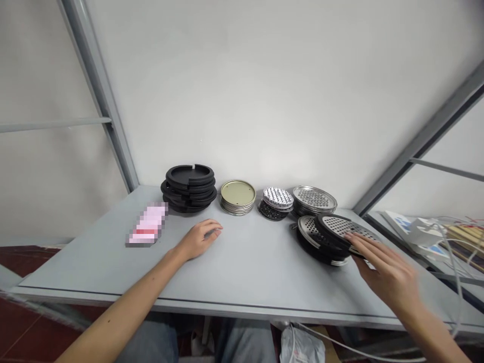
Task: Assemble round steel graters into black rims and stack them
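My left hand [200,238] rests on the grey table [234,272], fingers loosely curled, holding nothing, just in front of a stack of black rings [189,187]. My right hand [381,264] has its fingers stretched out, touching the edge of a tilted black-rimmed perforated disc [346,228]. That disc leans on a stack of similar assembled discs [319,244]. Along the wall stand a stack of gold-faced metal lids [238,196], a small stack of studded silver discs [278,201] and a stack of perforated metal plates [313,199].
A blurred pink patch [147,224] lies on the table at the left. Grey frame posts [102,96] rise at both back corners. A neighbouring table at the right carries papers and cables [438,234]. A white bag [302,345] hangs below the front edge.
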`<action>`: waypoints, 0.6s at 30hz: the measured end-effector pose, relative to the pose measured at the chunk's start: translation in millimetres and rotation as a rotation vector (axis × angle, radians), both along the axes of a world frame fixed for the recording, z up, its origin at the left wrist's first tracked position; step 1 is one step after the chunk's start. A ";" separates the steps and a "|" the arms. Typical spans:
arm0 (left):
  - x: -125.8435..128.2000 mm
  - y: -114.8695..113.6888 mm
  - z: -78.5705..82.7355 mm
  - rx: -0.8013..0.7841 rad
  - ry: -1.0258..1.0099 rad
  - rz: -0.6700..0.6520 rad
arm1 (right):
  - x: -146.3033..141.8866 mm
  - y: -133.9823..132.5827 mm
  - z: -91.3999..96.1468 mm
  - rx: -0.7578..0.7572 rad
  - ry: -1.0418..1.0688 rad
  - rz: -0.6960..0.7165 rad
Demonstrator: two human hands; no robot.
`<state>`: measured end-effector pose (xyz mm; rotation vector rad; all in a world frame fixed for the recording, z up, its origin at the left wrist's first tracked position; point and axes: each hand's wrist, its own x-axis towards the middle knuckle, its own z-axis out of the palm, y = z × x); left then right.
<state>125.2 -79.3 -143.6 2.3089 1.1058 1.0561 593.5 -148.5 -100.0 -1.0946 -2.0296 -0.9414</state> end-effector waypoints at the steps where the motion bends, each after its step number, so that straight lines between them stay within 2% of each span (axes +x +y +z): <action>1: 0.0 0.1 -0.3 0.001 -0.002 0.002 | 2.3 2.1 -6.1 0.004 -0.013 -0.025; 5: -0.2 0.6 -1.1 0.010 -0.005 -0.005 | 3.5 9.0 -26.8 0.016 -0.029 -0.074; 8: -0.6 0.2 -1.1 0.007 0.002 -0.006 | -0.8 14.4 -34.8 0.008 -0.010 -0.091; 11: -0.5 -0.3 -0.7 0.006 0.006 -0.007 | -7.0 20.1 -37.6 -0.003 0.015 -0.100; 15: -0.2 -0.8 -0.1 0.004 0.005 -0.003 | -16.4 24.2 -38.2 -0.004 0.064 -0.043; 18: -0.4 -1.0 0.0 -0.008 0.015 -0.005 | -22.1 23.4 -38.2 -0.090 0.092 -0.002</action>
